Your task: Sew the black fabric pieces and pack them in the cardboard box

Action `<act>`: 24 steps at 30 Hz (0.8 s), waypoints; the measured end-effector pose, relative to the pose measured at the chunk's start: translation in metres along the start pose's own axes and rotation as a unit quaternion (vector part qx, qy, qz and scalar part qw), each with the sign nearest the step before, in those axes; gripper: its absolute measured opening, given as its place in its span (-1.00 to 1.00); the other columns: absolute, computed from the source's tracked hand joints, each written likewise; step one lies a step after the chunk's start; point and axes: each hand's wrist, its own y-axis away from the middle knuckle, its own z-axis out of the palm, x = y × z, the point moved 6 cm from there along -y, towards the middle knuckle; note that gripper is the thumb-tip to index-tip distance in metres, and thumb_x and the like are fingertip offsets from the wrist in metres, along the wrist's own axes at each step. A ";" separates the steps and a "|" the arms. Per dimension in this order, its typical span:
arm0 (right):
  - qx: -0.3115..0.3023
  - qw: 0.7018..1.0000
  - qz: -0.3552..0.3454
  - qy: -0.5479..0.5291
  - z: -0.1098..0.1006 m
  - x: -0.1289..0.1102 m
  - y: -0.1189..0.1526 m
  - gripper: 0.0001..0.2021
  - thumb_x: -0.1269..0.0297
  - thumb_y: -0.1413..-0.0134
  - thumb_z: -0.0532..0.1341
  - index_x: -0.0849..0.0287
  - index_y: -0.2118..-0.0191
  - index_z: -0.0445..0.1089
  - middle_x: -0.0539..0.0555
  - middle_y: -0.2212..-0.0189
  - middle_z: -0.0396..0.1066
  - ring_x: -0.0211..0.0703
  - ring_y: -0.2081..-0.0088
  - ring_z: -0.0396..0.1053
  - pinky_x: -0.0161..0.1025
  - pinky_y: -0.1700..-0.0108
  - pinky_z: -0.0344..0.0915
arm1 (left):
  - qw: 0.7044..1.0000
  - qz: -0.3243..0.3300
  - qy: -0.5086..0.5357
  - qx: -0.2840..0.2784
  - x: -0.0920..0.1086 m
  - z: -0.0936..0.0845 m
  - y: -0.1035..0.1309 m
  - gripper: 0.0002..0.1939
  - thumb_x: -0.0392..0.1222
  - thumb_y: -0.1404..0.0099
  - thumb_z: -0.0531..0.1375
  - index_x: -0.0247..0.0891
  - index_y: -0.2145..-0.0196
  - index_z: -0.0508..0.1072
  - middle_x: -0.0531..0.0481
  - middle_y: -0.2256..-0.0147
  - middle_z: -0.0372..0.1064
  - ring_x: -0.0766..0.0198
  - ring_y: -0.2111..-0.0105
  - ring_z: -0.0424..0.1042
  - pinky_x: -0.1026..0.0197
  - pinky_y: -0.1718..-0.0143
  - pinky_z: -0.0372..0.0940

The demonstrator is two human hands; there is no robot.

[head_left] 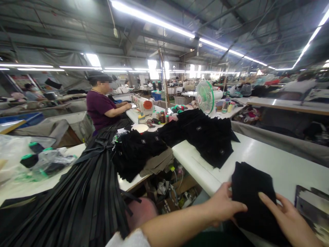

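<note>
Both my hands hold a stack of black fabric pieces (253, 192) over the near edge of the white table at the lower right. My left hand (226, 205) grips the stack's left side, thumb lying on top and fingers bent round the edge. On the right side, my right hand (285, 214) pinches the stack with its thumb on top. The stack's lower end runs out of view between my forearms. Beyond it on the table lies a heap of black fabric pieces (208, 132), some with small pale labels.
Long black strips (87, 181) spread across the left. A person in a purple shirt (101, 109) sits at a sewing machine (144, 104). A green fan (205, 96) stands behind the fabric heap. A gap with cluttered items (174, 192) separates the tables. A grey-and-white patterned piece (315, 206) lies far right.
</note>
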 end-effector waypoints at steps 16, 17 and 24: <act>0.090 0.983 -0.128 -0.092 0.006 -0.007 -0.018 -0.52 -0.11 -0.09 0.20 0.14 0.02 0.26 0.19 0.16 0.59 0.08 0.09 0.56 0.00 0.02 0.45 | 0.989 0.105 -0.094 -0.037 0.064 0.001 -0.050 -0.23 -0.08 -0.08 0.46 -0.34 -0.16 0.25 -0.23 0.07 0.48 0.06 0.15 0.54 0.12 0.12 0.40; 0.098 0.983 -0.133 -0.083 0.004 -0.009 -0.017 -0.53 -0.09 -0.10 0.19 0.14 0.02 0.25 0.19 0.15 0.58 0.07 0.09 0.55 -0.01 0.02 0.44 | 0.989 0.102 -0.096 -0.040 0.065 0.002 -0.054 -0.23 -0.08 -0.09 0.45 -0.34 -0.17 0.24 -0.22 0.08 0.49 0.07 0.15 0.54 0.12 0.10 0.39; 0.124 0.973 -0.188 0.057 -0.028 -0.070 -0.017 -0.59 0.06 -0.08 0.23 0.06 -0.03 0.29 0.15 0.04 0.48 0.15 0.06 0.45 0.07 -0.03 0.27 | 0.986 0.131 -0.102 -0.019 0.064 -0.005 -0.068 -0.15 -0.15 -0.08 0.45 -0.38 -0.21 0.16 -0.27 0.04 0.40 0.13 0.17 0.49 0.11 0.09 0.36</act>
